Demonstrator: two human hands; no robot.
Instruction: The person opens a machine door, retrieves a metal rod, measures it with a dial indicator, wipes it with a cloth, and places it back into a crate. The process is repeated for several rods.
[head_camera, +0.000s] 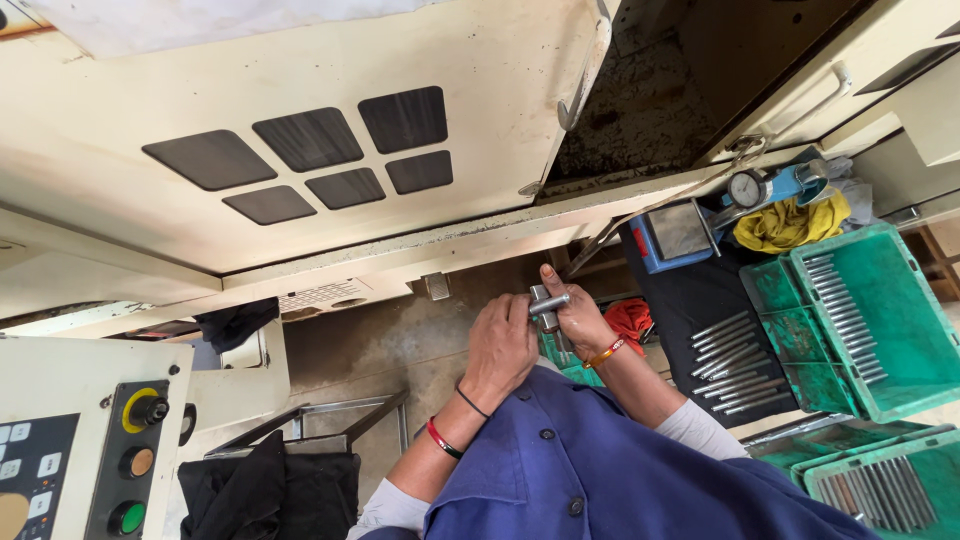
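Note:
Both my hands meet in front of my blue shirt, around a small grey metal piece (547, 302) shaped like a short bar crossing a stubby pin. My left hand (500, 348), with a black band and a red bangle at the wrist, is curled against its left side. My right hand (580, 318), wearing an orange bangle, grips it from the right with the thumb stretched upward. Part of the piece is hidden by my fingers.
A cream machine door with dark window panels (310, 150) stands ahead, its chamber (650, 100) open. Right: a black cloth with several steel rods (735, 365), green crates of rods (870, 320), a dial gauge (747, 188), a yellow rag (790, 222). Control panel (135, 460) lower left.

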